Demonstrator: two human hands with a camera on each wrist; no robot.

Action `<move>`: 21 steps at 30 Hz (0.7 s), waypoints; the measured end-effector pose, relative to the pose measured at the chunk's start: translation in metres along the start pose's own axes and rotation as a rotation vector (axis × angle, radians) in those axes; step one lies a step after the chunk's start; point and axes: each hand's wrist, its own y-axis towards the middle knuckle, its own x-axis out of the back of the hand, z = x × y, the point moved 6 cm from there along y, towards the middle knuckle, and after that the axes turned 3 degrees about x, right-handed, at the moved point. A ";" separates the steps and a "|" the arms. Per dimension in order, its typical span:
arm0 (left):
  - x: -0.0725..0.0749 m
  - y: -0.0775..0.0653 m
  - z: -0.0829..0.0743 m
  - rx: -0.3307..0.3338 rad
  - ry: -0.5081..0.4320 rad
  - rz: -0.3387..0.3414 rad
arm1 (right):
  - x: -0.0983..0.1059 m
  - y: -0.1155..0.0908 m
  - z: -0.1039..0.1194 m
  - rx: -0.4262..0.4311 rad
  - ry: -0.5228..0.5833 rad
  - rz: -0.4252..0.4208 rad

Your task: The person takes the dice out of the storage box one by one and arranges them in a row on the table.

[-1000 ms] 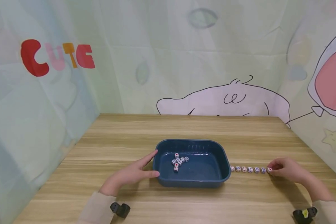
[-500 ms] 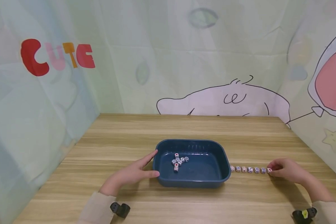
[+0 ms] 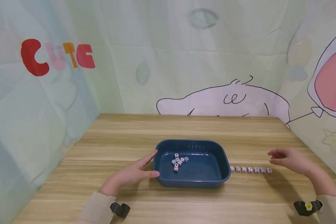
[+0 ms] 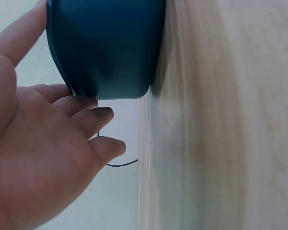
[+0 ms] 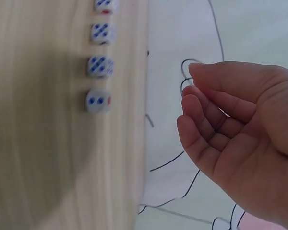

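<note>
A dark blue tray stands on the table with several white dice clustered in its left half. My left hand rests against the tray's left end, thumb and fingers spread along the rim; in the left wrist view the fingers touch its wall without curling round it. Right of the tray, several dice form a straight row on the wood. Above and behind the row's right end hovers my right hand. Its fingers are loosely bent and hold nothing, as the right wrist view shows. The end die lies apart from it.
The wooden table reaches back to a printed cloth backdrop. More cloth hangs along the left and right sides. Each wrist wears a small black device near the sleeve.
My right hand has let go of the die at the row's right end and lifted up and away. That die stays in line. The left hand and tray have not moved.
</note>
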 end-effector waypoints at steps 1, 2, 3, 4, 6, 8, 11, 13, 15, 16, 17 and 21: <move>0.000 0.000 0.000 0.001 0.000 0.000 | 0.001 0.001 0.005 0.012 0.002 -0.004; 0.000 0.000 0.000 0.001 0.000 0.001 | 0.002 0.002 0.011 0.021 0.003 -0.003; 0.000 0.000 0.000 0.002 -0.001 0.001 | 0.002 0.003 0.017 0.025 0.007 -0.003; 0.000 0.000 0.000 0.002 -0.002 0.002 | 0.001 0.004 0.023 0.031 0.012 0.004; 0.000 0.000 0.000 0.000 -0.001 0.004 | -0.001 0.006 0.035 0.036 0.027 0.016; 0.000 0.000 0.000 -0.002 -0.003 0.005 | -0.003 0.009 0.048 0.037 0.042 0.027; 0.000 0.000 0.001 -0.003 0.000 0.004 | -0.006 0.013 0.065 0.046 0.064 0.034; 0.000 0.000 0.001 -0.002 0.002 0.001 | -0.008 0.016 0.076 0.067 0.073 0.031; 0.000 0.000 0.001 0.000 0.004 -0.002 | -0.010 0.020 0.086 0.093 0.088 0.032; 0.000 0.000 0.001 0.001 0.005 -0.003 | -0.011 0.021 0.092 0.109 0.097 0.030; 0.000 0.000 0.000 0.000 0.004 -0.004 | -0.012 0.023 0.097 0.124 0.104 0.030; 0.000 0.000 0.000 -0.001 0.003 -0.006 | -0.020 0.030 0.117 0.169 0.146 0.053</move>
